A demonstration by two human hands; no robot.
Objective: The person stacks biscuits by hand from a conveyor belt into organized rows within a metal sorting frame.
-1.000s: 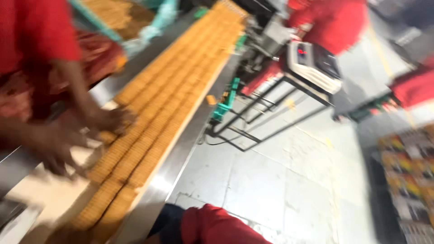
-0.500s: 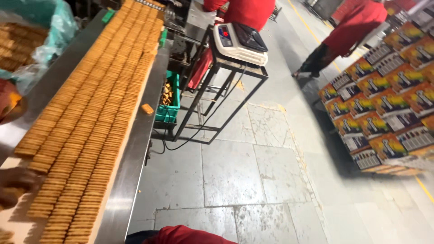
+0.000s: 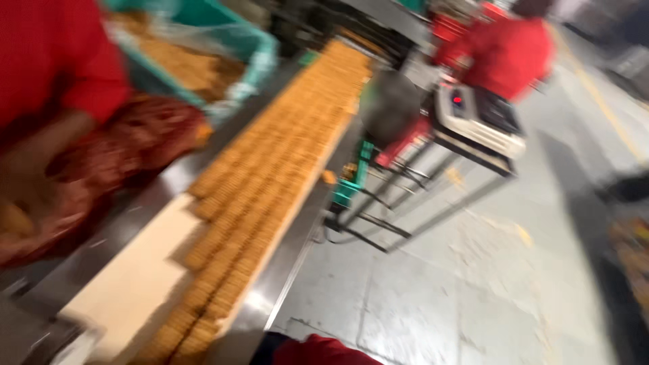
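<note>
My view has swung hard since half a second ago: the conveyor belt [image 3: 145, 280] now runs from the lower left of the frame up towards top centre, and everything is smeared with motion blur. The rows of biscuits [image 3: 270, 182] fill the belt's right-hand side and its upper stretch, while the lower left part of the belt shows bare cream surface, more of it than before.

My own hands? I can't find them in this view, so I cannot tell whether either one is open or closed, or holding anything. Half a second ago a hand sat at the left edge by the biscuits; now that spot is taken up by a blurred co-worker in a red top [image 3: 47, 61] across the belt, with patterned dark-red cloth [image 3: 128, 149] below it, filling the left side of the frame. Their arm is too smeared to read.

The teal crate [image 3: 260, 47] lined with clear plastic and heaped with biscuits sits upper left, beyond the belt. The weighing scale [image 3: 483, 122] on its dark metal stand [image 3: 378, 223] is now right of centre, lower in the frame than before. Another person in red [image 3: 507, 57] stands behind it, upper right. A scrap of my red clothing [image 3: 324, 351] shows at the bottom edge.
</note>
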